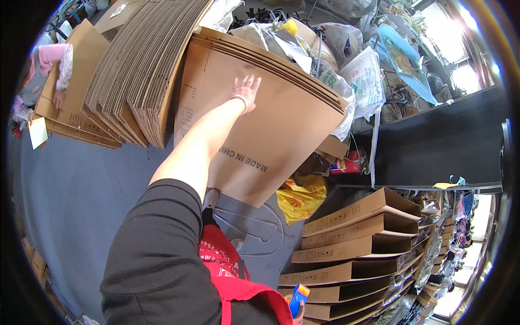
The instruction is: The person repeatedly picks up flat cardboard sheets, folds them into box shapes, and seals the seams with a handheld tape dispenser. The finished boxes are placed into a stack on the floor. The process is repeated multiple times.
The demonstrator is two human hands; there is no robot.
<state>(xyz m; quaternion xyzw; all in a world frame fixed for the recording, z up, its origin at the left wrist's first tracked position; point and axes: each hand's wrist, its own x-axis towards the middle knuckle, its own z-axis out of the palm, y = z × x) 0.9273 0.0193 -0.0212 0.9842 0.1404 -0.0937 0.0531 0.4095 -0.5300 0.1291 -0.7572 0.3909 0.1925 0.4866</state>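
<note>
My left hand [247, 93] lies with fingers spread on the front face of several flattened cardboard cartons [254, 130]. They stand on edge and lean back against bagged goods, with dark print low on the front one. At the lower edge, my right hand [298, 318] is mostly out of the picture. It is closed around a blue object with an orange end [298, 299], whose kind I cannot make out. A red apron [227, 260] hangs in front of me, close to that hand.
A thick row of upright flattened cartons [141, 70] stands to the left. Beyond it, another person's hand [59, 98] touches a cardboard sheet. Folded open cartons [352, 246] are stacked at lower right. A yellow bag [303, 197] and loose white strapping [254, 234] lie on the floor.
</note>
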